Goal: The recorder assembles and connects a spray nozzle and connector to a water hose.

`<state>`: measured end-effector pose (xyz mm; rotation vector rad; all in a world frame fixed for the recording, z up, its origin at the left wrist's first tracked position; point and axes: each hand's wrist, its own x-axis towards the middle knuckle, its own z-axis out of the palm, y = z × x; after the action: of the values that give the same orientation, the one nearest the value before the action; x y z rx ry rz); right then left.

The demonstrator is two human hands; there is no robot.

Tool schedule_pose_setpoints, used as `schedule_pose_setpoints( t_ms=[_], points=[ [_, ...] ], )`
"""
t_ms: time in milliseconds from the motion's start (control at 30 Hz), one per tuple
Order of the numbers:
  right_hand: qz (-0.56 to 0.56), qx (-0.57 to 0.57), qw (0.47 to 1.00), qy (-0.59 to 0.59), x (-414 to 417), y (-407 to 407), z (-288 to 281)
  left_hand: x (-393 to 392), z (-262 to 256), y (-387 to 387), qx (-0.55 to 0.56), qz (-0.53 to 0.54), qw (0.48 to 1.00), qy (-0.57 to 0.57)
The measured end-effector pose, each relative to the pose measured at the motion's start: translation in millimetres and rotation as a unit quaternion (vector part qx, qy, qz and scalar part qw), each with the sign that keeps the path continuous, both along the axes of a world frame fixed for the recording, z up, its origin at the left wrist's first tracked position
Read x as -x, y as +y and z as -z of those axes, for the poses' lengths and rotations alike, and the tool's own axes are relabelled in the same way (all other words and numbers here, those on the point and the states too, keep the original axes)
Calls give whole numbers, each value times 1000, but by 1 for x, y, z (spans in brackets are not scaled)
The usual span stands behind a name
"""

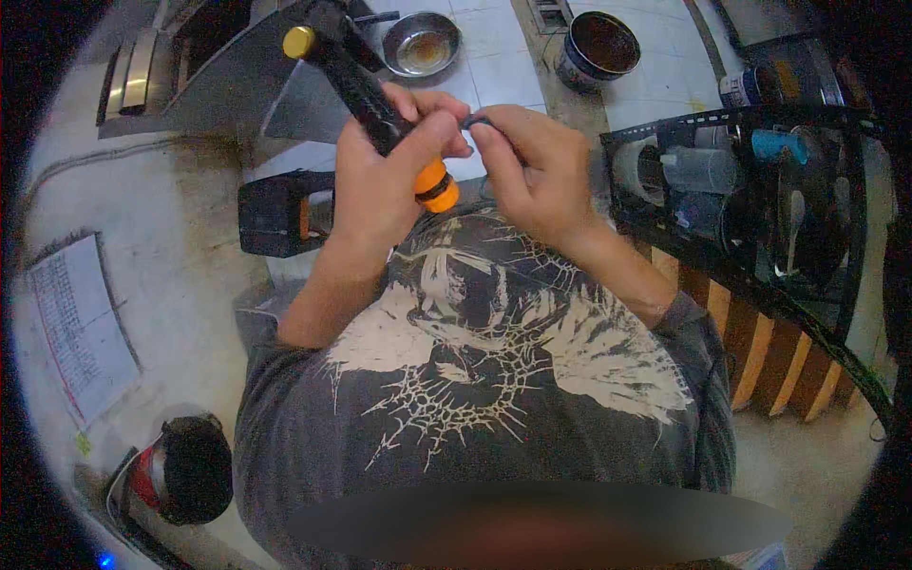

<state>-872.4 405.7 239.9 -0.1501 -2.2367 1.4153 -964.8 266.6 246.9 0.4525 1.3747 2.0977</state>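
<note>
My left hand (377,178) is wrapped around a black tubular tool (356,89), held at a slant in front of my chest. A brass-coloured cap (298,43) tops its far end, and an orange hose connector (437,191) with a black band sticks out below my palm. My right hand (541,167) pinches a small dark part (476,122) between thumb and forefinger. The fingertips of both hands almost meet at that part. It looks ring-like, but the fingers cover much of it.
A metal pan (422,46) and a dark-stained bucket (602,53) stand ahead on white tiles. To the left are a black case-like object (274,214) and a sheet bearing writing (84,328). A black rack (741,267) with containers stands at right. A dark round object (194,470) sits lower left.
</note>
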Motion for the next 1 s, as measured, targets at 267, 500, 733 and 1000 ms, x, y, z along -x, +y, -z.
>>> schedule_pose_setpoints(
  t_ms=[267, 500, 733, 1000],
  points=[
    [-95, -68, 991, 71, 4, 12, 33, 49, 18, 1, -243, -42, 915, -318],
    [-116, 80, 958, -251, -19, 14, 34, 57, 33, 1, -269, -44, 863, -425],
    [-26, -131, 988, -81, -8, 6, 9, 49, 33, 13, -228, -44, 886, -401],
    [18, -195, 977, -79, -8, 5, 6, 48, 34, 21, -242, -40, 885, -396]
  ],
)
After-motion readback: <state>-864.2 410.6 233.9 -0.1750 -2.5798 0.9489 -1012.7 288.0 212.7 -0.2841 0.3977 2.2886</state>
